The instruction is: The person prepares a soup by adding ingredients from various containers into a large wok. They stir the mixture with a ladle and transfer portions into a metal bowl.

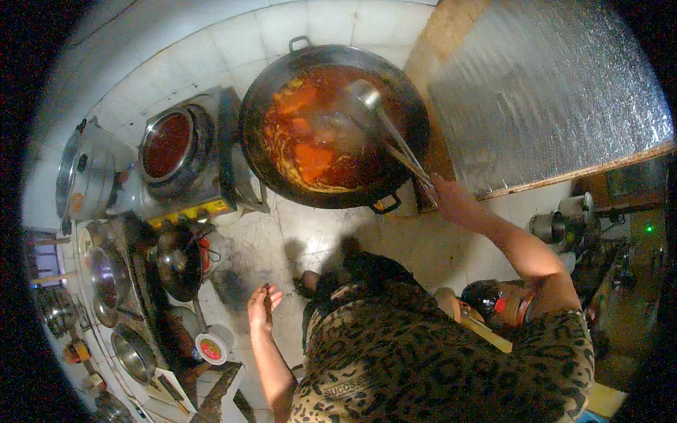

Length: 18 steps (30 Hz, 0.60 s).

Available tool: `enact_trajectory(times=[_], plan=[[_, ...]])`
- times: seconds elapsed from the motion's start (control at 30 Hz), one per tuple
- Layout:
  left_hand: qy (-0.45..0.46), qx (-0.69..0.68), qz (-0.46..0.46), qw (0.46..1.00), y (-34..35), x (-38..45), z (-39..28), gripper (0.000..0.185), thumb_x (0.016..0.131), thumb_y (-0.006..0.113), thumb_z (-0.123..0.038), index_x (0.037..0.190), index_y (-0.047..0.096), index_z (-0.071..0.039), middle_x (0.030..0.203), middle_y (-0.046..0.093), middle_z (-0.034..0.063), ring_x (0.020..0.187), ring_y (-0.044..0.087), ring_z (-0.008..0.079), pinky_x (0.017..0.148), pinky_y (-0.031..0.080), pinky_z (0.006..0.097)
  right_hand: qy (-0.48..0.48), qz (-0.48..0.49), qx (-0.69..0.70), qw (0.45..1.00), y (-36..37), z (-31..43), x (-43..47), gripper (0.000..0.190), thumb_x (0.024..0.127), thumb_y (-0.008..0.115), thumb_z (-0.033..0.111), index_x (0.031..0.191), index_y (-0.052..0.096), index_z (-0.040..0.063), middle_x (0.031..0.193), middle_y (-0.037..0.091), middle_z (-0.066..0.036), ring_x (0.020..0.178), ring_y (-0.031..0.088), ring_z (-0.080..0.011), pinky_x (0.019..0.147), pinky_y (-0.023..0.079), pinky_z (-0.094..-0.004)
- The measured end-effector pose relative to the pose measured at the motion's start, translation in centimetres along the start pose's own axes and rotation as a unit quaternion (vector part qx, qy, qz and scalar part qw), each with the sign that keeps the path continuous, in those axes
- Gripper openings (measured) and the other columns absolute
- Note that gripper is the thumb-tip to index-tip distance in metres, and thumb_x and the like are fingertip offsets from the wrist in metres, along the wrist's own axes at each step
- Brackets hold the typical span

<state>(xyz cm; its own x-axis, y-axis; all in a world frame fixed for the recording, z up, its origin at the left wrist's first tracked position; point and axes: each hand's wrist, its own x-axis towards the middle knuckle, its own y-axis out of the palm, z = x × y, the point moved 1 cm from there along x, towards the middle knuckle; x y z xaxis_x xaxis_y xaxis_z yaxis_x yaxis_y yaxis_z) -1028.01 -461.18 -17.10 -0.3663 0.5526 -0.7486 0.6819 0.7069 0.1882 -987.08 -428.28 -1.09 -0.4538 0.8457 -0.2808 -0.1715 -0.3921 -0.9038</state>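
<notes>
A large black wok (338, 200) with two loop handles stands before me, holding red, oily liquid (365, 164) with orange-red pieces and pale foam at its left side. Steam blurs its middle. My right hand (449, 198) grips the long handle of a metal ladle (365, 95) at the wok's lower right rim. The ladle's bowl is over the liquid; whether it touches the surface I cannot tell. A second long, thin handle (404, 158) runs beside the ladle into the same hand, its far end lost in steam. My left hand (263, 306) is raised above the floor, empty, with fingers loosely apart.
Left of the wok, a metal pot of dark red liquid (167, 145) sits on a stove (211, 180). A tall lidded pot (92, 174) stands farther left. A foil-faced panel (545, 100) borders the right. Pans, a knife (174, 391) and a white tub (225, 338) are at lower left.
</notes>
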Motion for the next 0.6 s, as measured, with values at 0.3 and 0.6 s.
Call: enact_trajectory(times=[0.3, 0.6], plan=[[0.002, 0.004, 0.042, 0.999, 1.8, 0.6, -0.8, 0.037, 0.092, 0.055, -0.020, 0.119, 0.048, 0.004, 0.107, 0.060, 0.0173, 0.083, 0.065, 0.0255, 0.070, 0.055, 0.0323, 0.206, 0.191, 0.407, 0.869, 0.0, 1.9, -0.6, 0.028, 0.095, 0.048, 0.035, 0.103, 0.050, 0.008, 0.061, 0.046, -0.003, 0.041, 0.043, -0.0118, 0.033, 0.036, -0.0330], [-0.011, 0.012, 0.041, 0.999, 2.2, 1.3, -1.5, 0.031, 0.091, 0.056, -0.019, 0.114, 0.052, 0.001, 0.107, 0.061, 0.0165, 0.083, 0.065, 0.0256, 0.072, 0.055, 0.0332, 0.305, 0.172, 0.586, 0.731, 2.2, 6.7, -4.5, 0.027, 0.095, 0.047, 0.034, 0.102, 0.048, 0.008, 0.065, 0.047, -0.004, 0.039, 0.035, -0.0093, 0.034, 0.031, -0.0282]])
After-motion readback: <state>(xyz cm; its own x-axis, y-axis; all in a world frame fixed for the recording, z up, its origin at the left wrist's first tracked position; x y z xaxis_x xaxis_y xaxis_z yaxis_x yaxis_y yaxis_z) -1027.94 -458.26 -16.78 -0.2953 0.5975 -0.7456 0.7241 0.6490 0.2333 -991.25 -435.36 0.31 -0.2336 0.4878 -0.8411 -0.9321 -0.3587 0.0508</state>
